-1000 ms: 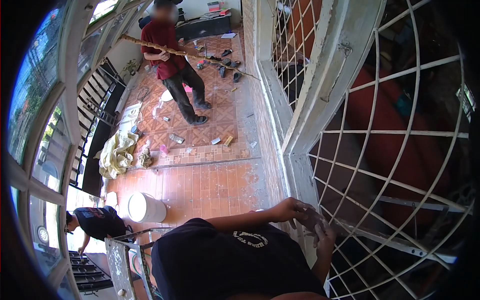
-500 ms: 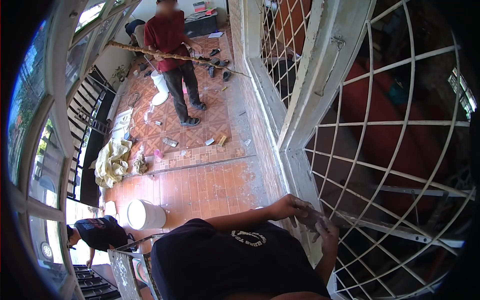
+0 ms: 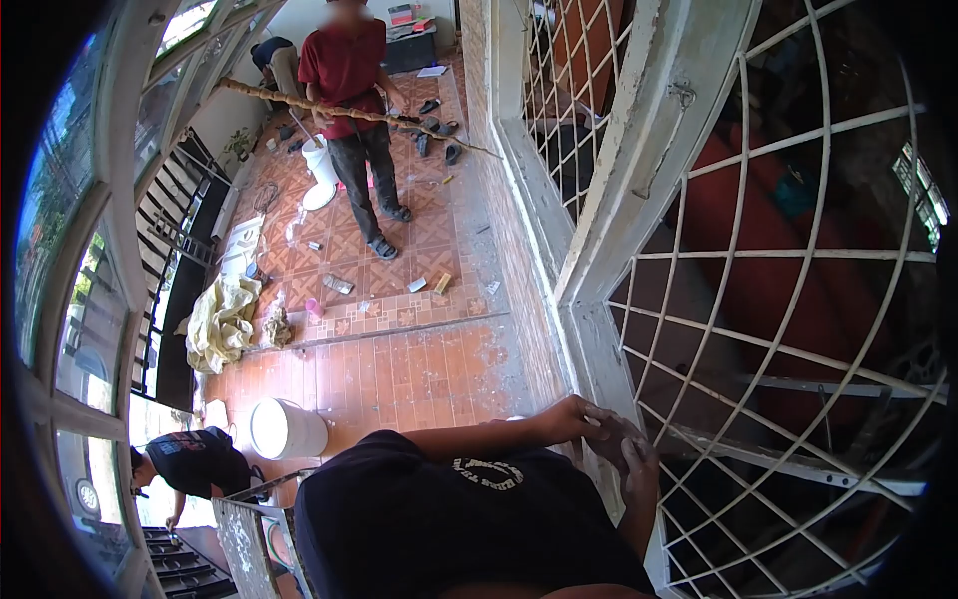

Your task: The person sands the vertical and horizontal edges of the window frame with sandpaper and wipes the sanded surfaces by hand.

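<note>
My left hand reaches across my chest with its fingers bent and closed. Against it is my right hand, raised from the lower right with its fingers curled. Both meet beside the white window frame, close to the white metal grille. Greyish dust or paint marks the fingers. Whatever lies between the hands is hidden by the fingers and too small to name.
A person in a red shirt stands ahead by a long knobbly pole. Another person bends at lower left near a white bucket and a paint-spotted ladder. A crumpled cloth lies on the tiles.
My hands have drawn closer together, and the dark flat piece seen between them earlier is now covered. The person in red has shifted slightly. At lower left, the bending person's arm has moved.
</note>
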Demonstrator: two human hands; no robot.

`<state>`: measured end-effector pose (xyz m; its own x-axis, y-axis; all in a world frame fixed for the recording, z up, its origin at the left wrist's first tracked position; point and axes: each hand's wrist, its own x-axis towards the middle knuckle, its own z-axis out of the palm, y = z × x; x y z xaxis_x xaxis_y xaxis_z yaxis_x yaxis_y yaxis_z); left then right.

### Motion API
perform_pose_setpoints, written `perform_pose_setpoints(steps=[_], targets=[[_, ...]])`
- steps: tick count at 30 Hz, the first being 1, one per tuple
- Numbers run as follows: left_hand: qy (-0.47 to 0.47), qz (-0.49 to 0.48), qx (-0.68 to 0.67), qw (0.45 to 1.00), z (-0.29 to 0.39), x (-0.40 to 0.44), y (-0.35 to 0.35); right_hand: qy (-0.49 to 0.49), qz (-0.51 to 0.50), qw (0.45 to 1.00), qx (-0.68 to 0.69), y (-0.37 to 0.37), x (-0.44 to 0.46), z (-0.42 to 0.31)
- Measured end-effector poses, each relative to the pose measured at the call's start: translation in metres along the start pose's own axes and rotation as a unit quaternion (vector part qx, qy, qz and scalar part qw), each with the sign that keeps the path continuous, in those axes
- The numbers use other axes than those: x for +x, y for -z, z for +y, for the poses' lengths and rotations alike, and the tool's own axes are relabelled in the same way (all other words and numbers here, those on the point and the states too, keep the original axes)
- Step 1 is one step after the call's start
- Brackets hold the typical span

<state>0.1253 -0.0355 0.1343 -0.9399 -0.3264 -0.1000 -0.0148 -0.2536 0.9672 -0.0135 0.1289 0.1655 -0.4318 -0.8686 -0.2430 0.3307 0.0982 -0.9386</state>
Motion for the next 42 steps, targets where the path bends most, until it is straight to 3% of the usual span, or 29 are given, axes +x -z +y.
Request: perform_pose_setpoints(steps=[4, 11, 15, 19, 21, 22, 26, 29, 31, 32, 35, 37, 39, 41, 42], targets=[[0.025, 0.064, -0.020, 0.997, -0.006, -0.001, -0.001, -0.021, -0.025, 0.999, -0.041, 0.006, 0.009, 0.011], [0.063, 0.056, -0.042, 0.996, 0.006, -0.002, 0.000, -0.024, -0.013, 0.998, -0.058, -0.006, 0.009, -0.005], [0.021, 0.061, -0.001, 0.998, 0.002, 0.015, -0.006, -0.005, 0.045, 0.998, -0.044, -0.005, -0.002, -0.017], [0.003, 0.015, 0.111, 0.994, 0.021, 0.035, -0.021, 0.048, 0.112, 0.993, -0.012, 0.021, -0.008, 0.007], [-0.073, -0.026, 0.224, 0.972, 0.022, 0.048, -0.028, 0.073, 0.132, 0.989, -0.006, 0.028, -0.013, 0.017], [-0.023, -0.032, 0.225, 0.974, 0.027, 0.052, -0.033, 0.078, 0.159, 0.984, -0.006, 0.027, -0.018, 0.016], [-0.046, -0.059, 0.327, 0.942, 0.013, 0.064, -0.053, 0.043, 0.234, 0.971, 0.015, 0.024, -0.030, 0.013], [-0.119, -0.062, 0.406, 0.904, 0.003, 0.065, -0.060, 0.039, 0.260, 0.964, -0.048, 0.041, -0.028, 0.039], [-0.199, -0.202, 0.495, 0.822, -0.002, 0.067, -0.057, 0.023, 0.271, 0.961, -0.056, 0.043, -0.030, 0.043], [-0.204, -0.234, 0.491, 0.814, -0.003, 0.070, -0.059, 0.016, 0.279, 0.958, -0.059, 0.041, -0.029, 0.046], [-0.190, -0.294, 0.476, 0.807, -0.023, 0.082, -0.054, -0.027, 0.298, 0.945, 0.133, 0.035, -0.025, 0.050], [-0.228, -0.349, 0.482, 0.770, -0.025, 0.089, -0.042, 0.030, 0.293, 0.936, 0.191, 0.036, -0.024, 0.067], [-0.273, -0.345, 0.442, 0.782, -0.033, 0.094, -0.033, -0.014, 0.283, 0.928, 0.242, 0.035, -0.026, 0.067], [-0.276, -0.349, 0.407, 0.798, -0.016, 0.096, -0.025, -0.080, 0.368, 0.890, 0.255, 0.015, -0.018, 0.053], [-0.249, -0.347, 0.392, 0.815, 0.003, 0.096, -0.022, -0.019, 0.376, 0.906, 0.194, 0.027, -0.009, 0.104]])
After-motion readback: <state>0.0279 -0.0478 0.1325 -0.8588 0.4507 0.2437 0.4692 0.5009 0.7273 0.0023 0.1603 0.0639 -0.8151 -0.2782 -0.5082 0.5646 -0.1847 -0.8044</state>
